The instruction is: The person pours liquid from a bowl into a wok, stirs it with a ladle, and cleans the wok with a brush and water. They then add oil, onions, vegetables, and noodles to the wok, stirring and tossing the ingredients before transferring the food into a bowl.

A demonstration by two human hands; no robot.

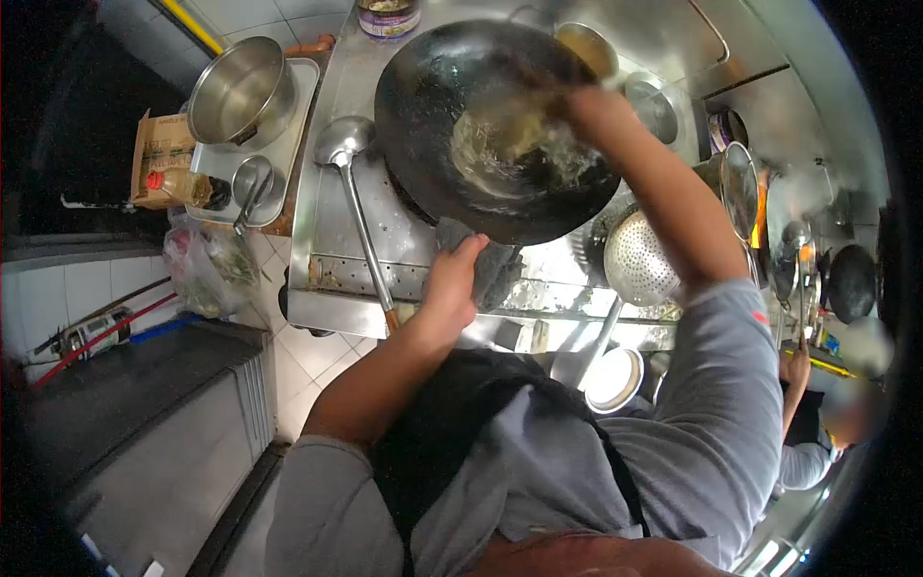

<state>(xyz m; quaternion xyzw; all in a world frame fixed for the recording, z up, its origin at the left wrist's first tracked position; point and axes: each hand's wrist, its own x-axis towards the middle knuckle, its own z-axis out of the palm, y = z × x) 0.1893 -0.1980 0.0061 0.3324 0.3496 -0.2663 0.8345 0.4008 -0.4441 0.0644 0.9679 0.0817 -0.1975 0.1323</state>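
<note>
A large black wok (418, 125) sits on the steel stove, with swirling, splashing water (495, 154) in its bottom. My left hand (454, 287) is closed on a folded grey cloth (495, 274) pressed against the wok's near rim. Over the wok's right side, my right hand (591, 111) is smeared by motion; its fingers look wrapped round something brownish that blurs into the water, and I cannot make out its kind. Left of the wok lies a long-handled ladle (346, 142), its handle running toward my left forearm.
A perforated strainer (642, 258) lies right of the wok. On the left, a tray (303, 96) holds a steel pot (245, 91) and a small cup (252, 178), near an oil bottle (183, 187). A can (388, 17) stands behind. Another person (817, 433) is at far right.
</note>
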